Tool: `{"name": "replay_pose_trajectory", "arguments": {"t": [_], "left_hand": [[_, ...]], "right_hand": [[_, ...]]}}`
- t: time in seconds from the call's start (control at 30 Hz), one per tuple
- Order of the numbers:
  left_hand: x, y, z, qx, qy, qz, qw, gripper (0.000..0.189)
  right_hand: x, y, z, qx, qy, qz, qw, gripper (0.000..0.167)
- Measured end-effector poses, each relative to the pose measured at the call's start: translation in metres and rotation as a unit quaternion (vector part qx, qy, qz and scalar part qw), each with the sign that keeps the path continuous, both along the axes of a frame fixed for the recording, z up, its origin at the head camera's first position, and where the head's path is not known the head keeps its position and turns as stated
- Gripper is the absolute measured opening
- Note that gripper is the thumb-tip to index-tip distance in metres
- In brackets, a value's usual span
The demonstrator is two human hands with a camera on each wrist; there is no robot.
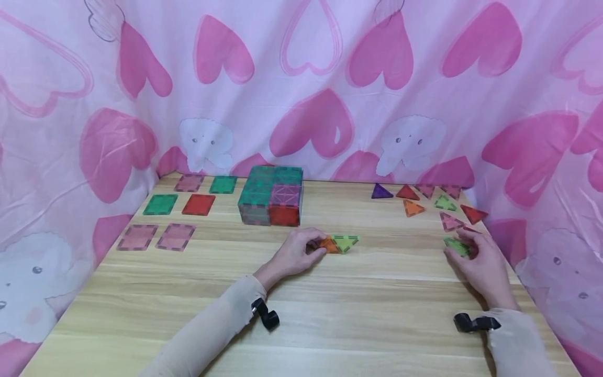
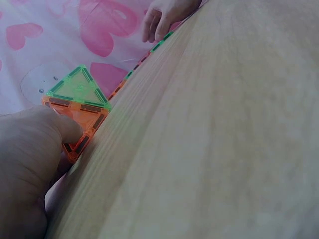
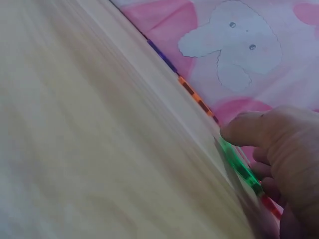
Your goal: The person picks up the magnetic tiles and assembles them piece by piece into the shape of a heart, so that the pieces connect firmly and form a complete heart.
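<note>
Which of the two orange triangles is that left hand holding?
The nearer orange triangle, edge to edge with a light green triangle. The farther orange triangle lies untouched, farther right and farther back.

Wood-grain table (image 1: 353,314), six square tiles (image 1: 199,204) left, tile-built block (image 1: 256,195) rear, scattered triangles (image 1: 414,208) right, count unclear

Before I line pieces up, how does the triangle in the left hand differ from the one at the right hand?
Colour: the left hand holds an orange triangle; the right hand has a green triangle.
Contact: the orange triangle meets a yellow-green triangle along one edge; the green triangle is apart from that pair.
Place: the orange triangle is near mid-table, the green triangle towards the right edge.
Both are see-through tiles.
</note>
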State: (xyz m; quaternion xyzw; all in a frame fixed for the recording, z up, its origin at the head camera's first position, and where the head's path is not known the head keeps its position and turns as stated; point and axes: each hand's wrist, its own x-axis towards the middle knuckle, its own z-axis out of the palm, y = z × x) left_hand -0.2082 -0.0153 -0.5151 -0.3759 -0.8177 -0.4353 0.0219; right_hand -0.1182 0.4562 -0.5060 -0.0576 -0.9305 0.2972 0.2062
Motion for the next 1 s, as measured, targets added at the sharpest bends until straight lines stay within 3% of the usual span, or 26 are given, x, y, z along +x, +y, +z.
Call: {"name": "replay_pose_trajectory", "arguments": {"t": [0.27, 0.57, 0.83, 1.0], "left_hand": [[-0.002, 0.000, 0.000, 0.007, -0.002, 0.001, 1.0000, 0.023], [-0.001, 0.000, -0.001, 0.001, -0.005, 0.002, 1.0000, 0.024], [-0.001, 0.000, -0.002, 0.005, -0.005, -0.002, 1.0000, 0.024], [-0.001, 0.000, -0.002, 0.007, -0.007, -0.001, 1.0000, 0.023]], "right_hand": [[-0.004, -0.014, 0.008, 0.012, -0.024, 0.071, 0.9971, 0.057], [-0.002, -0.027, 0.008, 0.009, -0.077, 0.116, 0.9902, 0.067], [-0.002, -0.030, 0.007, 0.039, -0.060, 0.162, 0.9842, 0.071], [-0.002, -0.035, 0.007, 0.040, -0.061, 0.159, 0.9846, 0.074]]}}
